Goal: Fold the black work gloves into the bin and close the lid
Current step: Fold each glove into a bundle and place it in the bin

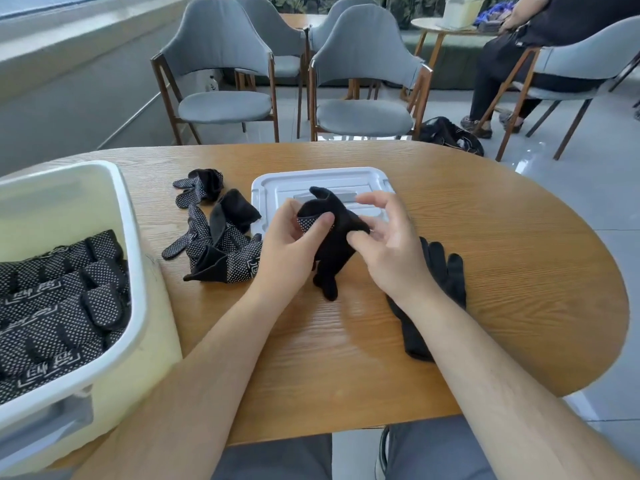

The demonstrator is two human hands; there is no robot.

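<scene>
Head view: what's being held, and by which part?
Left hand pinches a black glove at its dotted edge. Right hand touches its side; whether it grips is unclear.

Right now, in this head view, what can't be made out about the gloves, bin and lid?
All in the head view:
Bin: left part cut off by the frame edge, so the glove count inside is unknown.
Lid: near part hidden behind left grip, right grip and held glove.
Glove on the table: partly covered by the right forearm.
Whether the right grip pinches the held glove: hidden by its own back.
</scene>
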